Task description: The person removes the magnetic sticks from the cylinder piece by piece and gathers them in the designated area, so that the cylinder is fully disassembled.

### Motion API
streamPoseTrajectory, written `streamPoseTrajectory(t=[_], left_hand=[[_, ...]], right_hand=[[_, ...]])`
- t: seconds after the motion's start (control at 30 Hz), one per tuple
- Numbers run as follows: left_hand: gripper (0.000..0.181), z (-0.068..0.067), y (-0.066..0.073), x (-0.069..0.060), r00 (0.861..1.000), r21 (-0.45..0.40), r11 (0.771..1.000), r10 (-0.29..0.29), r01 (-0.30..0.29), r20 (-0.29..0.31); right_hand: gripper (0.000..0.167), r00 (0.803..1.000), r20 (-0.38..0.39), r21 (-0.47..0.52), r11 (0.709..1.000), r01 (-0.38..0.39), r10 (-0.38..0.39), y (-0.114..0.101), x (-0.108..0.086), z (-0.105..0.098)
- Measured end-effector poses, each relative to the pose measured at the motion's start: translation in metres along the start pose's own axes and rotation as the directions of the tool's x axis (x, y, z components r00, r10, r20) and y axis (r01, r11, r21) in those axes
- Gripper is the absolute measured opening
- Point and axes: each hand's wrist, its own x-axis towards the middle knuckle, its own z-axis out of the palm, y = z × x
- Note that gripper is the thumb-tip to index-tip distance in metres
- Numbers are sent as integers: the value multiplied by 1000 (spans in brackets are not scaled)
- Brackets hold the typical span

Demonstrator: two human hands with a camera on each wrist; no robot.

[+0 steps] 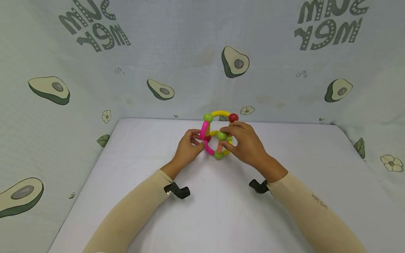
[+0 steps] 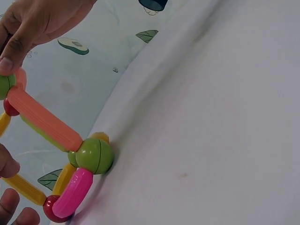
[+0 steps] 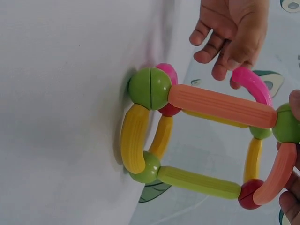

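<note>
A frame of magnetic sticks and balls stands on the white table, with curved yellow (image 3: pixel 134 138) and pink pieces low down and straight sticks rising between balls. My left hand (image 1: pixel 188 149) pinches the free end of an upper pink curved stick (image 3: pixel 255 84) at the frame's left side. With thumb and fingers my right hand (image 1: pixel 248 144) grips an upper green ball (image 1: pixel 222 136). From that ball a straight orange stick (image 3: pixel 222 106) runs down to a lower green ball (image 3: pixel 150 88). A curved orange stick (image 3: pixel 277 176) joins it to a red ball (image 3: pixel 251 194).
The white tabletop (image 1: pixel 202 211) spreads around the frame. Behind it hangs a pale cloth (image 1: pixel 190 70) printed with avocados, leaves and lettering. Black wrist mounts (image 1: pixel 178 190) sit on both sleeves, just above the table.
</note>
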Motion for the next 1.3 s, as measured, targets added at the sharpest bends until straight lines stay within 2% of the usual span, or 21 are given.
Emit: streamPoseTrajectory(t=[0.13,0.2,0.33,0.5,0.57,0.63,0.8,0.9,1.0,1.3], left_hand=[[54,-2,-5,1,998,63,997,-40,37,54],[56,-4,-8,2,995,111,992,-62,54,72],[59,-8,-15,6,991,200,978,-86,65,102],[65,-11,-22,14,987,278,960,-62,18,151],[67,-11,-23,16,984,292,956,-47,-6,173],[68,-11,-23,18,980,298,954,-34,-26,195],[73,-10,-22,22,972,311,949,-31,-44,233],[77,-7,-23,26,969,326,945,-46,-37,244],[80,-5,-25,30,964,338,941,-64,-28,258],[80,-4,-24,34,950,370,929,-97,-21,297]], right_hand=[[58,1000,-16,24,1000,0,1,4,-4,-1],[66,999,-25,31,999,-29,29,6,-7,-2],[82,990,-26,52,989,-139,140,12,-16,-3],[93,963,-4,112,957,-267,270,22,-28,-3],[95,947,33,146,936,-321,320,26,-31,-1],[97,923,100,164,909,-384,372,29,-33,3],[98,837,302,101,858,-503,456,38,-34,20],[98,800,383,69,849,-524,463,42,-34,32],[97,785,418,51,851,-523,457,43,-33,43],[97,782,454,11,874,-485,428,35,-27,54]])
